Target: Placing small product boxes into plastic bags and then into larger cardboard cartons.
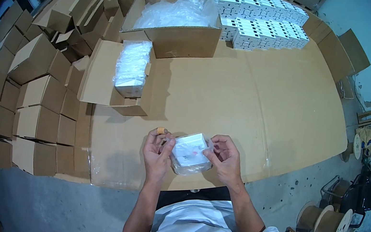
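Plastic wrap blurs the small white box (191, 152) at lower middle. The left hand (159, 149) and right hand (224, 159) pinch its two sides tight.

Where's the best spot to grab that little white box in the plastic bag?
By its two short ends, one from each side, as the left hand and right hand do now. The bagged white box is flat and blocky, so its ends probably give firmer purchase than loose plastic.

Stacked brown cartons (34, 106) at left; open box (178, 37) with clear plastic; white boxes (259, 16) stacked beyond.
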`<state>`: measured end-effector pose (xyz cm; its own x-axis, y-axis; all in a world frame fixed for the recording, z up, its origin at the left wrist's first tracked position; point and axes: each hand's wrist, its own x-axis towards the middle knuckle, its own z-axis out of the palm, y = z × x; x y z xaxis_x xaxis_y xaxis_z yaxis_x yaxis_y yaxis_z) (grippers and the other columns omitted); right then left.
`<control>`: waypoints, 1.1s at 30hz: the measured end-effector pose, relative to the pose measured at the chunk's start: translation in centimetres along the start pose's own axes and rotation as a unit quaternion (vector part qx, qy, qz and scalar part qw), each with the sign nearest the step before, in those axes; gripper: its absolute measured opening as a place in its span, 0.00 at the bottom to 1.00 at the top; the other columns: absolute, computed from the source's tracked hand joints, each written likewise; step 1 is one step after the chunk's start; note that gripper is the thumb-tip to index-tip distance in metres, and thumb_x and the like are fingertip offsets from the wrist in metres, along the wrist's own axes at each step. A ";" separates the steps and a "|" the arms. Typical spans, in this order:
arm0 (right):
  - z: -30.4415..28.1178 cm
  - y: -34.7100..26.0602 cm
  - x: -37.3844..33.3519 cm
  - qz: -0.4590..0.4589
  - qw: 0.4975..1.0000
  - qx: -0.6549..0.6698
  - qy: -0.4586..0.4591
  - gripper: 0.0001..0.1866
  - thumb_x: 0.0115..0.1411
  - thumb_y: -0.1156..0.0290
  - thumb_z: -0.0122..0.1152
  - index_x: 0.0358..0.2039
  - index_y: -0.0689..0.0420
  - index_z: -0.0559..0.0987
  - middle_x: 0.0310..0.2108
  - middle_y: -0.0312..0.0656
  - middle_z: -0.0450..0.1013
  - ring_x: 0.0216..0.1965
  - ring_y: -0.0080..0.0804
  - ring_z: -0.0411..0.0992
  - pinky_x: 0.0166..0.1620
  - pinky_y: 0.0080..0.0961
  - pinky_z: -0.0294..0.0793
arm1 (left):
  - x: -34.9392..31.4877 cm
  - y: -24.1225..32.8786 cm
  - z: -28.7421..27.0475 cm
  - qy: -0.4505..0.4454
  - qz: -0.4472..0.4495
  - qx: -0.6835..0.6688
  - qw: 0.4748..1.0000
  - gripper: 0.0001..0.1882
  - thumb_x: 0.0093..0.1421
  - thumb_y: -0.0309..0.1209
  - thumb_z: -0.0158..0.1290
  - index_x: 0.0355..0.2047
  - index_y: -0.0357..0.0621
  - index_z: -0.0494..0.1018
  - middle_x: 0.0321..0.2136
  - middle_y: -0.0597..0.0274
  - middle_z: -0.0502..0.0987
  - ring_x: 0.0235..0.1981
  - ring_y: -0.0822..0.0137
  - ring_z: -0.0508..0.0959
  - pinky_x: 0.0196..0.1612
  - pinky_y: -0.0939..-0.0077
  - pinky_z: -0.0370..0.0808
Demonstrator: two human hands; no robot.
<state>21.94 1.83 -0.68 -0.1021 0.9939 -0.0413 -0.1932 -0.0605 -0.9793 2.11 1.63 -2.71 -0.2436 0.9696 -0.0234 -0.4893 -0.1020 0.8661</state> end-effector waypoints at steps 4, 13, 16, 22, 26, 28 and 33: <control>-0.5 -0.5 -0.4 0.039 0.999 -0.036 0.003 0.11 0.63 0.80 0.64 0.45 0.60 0.75 0.42 0.39 0.77 0.43 0.23 0.75 0.48 0.22 0.75 | 0.3 0.7 1.2 -0.018 -0.010 -0.056 0.998 0.17 0.63 0.17 0.59 0.50 0.40 0.69 0.34 0.59 0.82 0.45 0.62 0.82 0.52 0.71 0.78; -0.5 -1.9 -0.4 -0.062 0.998 0.021 -0.005 0.05 0.66 0.81 0.59 0.42 0.61 0.77 0.46 0.45 0.78 0.47 0.25 0.74 0.52 0.24 0.74 | 0.7 2.2 0.9 -0.061 0.036 -0.083 0.994 0.15 0.63 0.16 0.58 0.47 0.41 0.70 0.37 0.54 0.85 0.44 0.58 0.84 0.50 0.67 0.79; -0.4 -2.4 0.5 -0.087 0.996 0.021 -0.004 0.05 0.66 0.82 0.59 0.42 0.62 0.78 0.47 0.46 0.78 0.49 0.27 0.74 0.53 0.25 0.74 | 1.2 2.2 1.2 -0.083 0.082 -0.066 0.991 0.13 0.63 0.16 0.58 0.46 0.41 0.70 0.37 0.53 0.85 0.45 0.57 0.84 0.49 0.66 0.80; -0.9 -1.8 1.7 -0.089 0.995 0.052 -0.013 0.12 0.64 0.81 0.61 0.48 0.61 0.75 0.52 0.48 0.77 0.52 0.31 0.75 0.55 0.29 0.74 | 1.8 1.4 1.2 -0.080 0.075 -0.081 0.991 0.17 0.63 0.16 0.58 0.50 0.41 0.69 0.43 0.51 0.83 0.50 0.55 0.82 0.52 0.63 0.80; -0.5 -1.8 1.7 -0.102 0.994 0.010 -0.026 0.27 0.61 0.79 0.66 0.60 0.60 0.69 0.56 0.47 0.75 0.53 0.33 0.75 0.57 0.30 0.73 | 1.3 2.2 1.5 -0.056 0.085 -0.040 0.994 0.26 0.62 0.18 0.60 0.59 0.40 0.66 0.54 0.49 0.78 0.56 0.57 0.78 0.55 0.67 0.77; -0.7 -1.6 1.7 -0.080 0.995 -0.040 -0.036 0.29 0.60 0.79 0.66 0.61 0.60 0.69 0.57 0.46 0.74 0.53 0.32 0.75 0.56 0.30 0.74 | 1.2 1.8 -0.1 -0.136 0.002 0.115 0.984 0.32 0.60 0.18 0.62 0.64 0.38 0.64 0.59 0.49 0.73 0.59 0.60 0.75 0.58 0.71 0.73; -0.5 -1.1 1.8 -0.014 0.996 -0.078 -0.032 0.25 0.59 0.81 0.67 0.57 0.60 0.75 0.54 0.44 0.76 0.50 0.32 0.77 0.51 0.29 0.77 | 0.8 1.3 -0.5 -0.119 -0.061 0.160 0.978 0.23 0.59 0.17 0.62 0.55 0.36 0.73 0.50 0.52 0.77 0.52 0.66 0.77 0.53 0.75 0.76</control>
<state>22.42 3.72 0.26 -0.1612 0.9869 -0.0054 -0.0438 -0.0126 -0.9990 0.85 2.12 -1.85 0.0213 0.9985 -0.0512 -0.2062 0.0545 0.9770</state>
